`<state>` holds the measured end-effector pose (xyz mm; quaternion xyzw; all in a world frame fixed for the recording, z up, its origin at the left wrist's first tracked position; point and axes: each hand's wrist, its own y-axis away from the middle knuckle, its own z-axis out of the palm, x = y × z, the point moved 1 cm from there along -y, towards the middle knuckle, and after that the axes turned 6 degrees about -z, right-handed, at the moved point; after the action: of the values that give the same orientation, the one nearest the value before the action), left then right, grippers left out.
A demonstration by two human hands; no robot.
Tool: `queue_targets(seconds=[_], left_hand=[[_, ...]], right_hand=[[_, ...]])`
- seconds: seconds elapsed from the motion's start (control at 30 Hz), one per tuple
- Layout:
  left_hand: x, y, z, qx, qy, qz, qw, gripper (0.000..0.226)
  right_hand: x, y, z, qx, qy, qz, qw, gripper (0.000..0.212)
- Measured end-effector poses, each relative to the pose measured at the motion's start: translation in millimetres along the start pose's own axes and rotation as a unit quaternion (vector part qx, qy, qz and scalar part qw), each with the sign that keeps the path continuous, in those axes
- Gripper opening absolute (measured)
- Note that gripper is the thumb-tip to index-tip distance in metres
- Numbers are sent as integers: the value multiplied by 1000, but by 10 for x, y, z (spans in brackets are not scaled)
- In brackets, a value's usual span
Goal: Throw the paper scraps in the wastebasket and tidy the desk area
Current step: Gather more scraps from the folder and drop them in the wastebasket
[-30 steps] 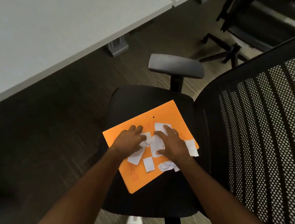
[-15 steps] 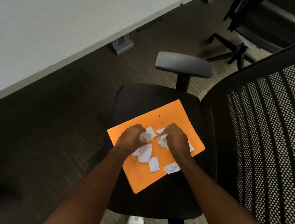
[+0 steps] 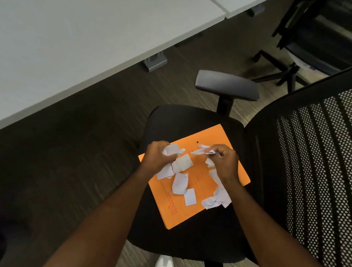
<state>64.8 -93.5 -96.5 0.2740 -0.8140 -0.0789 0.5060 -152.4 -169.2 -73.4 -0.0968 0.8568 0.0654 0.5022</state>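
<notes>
White paper scraps (image 3: 179,183) litter an orange folder (image 3: 197,195) on the office chair seat (image 3: 180,120); no wastebasket is in view, so we judge disposal unstarted. Our left hand (image 3: 157,157) curls around 1 bunch, our right hand (image 3: 225,161) pinches another.

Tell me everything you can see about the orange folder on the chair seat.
The orange folder lies flat and closed on the black chair seat, turned at an angle. It looks like thin card, with faint red print and a small dark dot near its far edge. White paper scraps lie scattered on it. The left hand and right hand gather scraps above it.
</notes>
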Motion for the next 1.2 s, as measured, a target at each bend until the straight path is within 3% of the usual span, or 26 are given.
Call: queue_targets(seconds=[0.3,0.57,0.7,0.97,1.2], left_hand=[[-20,241,-566,77,46,-20,996,29],[-451,680,-1493,125,57,-24,990,23],[-933,972,-2077,153,40,-44,986,28],[-2157,1747,-3097,233,50,-126,963,31],[-3284,2489,-3809,277,65,-204,937,25]], right_hand=[[-378,92,196,-44,-88,-23,995,16],[-1068,265,1018,-112,-93,-78,986,22],[-1522,500,1670,-166,-116,-125,971,21],[-2259,1253,3118,-288,-109,-139,941,22],[-2545,2105,4373,-360,-78,-153,917,25]])
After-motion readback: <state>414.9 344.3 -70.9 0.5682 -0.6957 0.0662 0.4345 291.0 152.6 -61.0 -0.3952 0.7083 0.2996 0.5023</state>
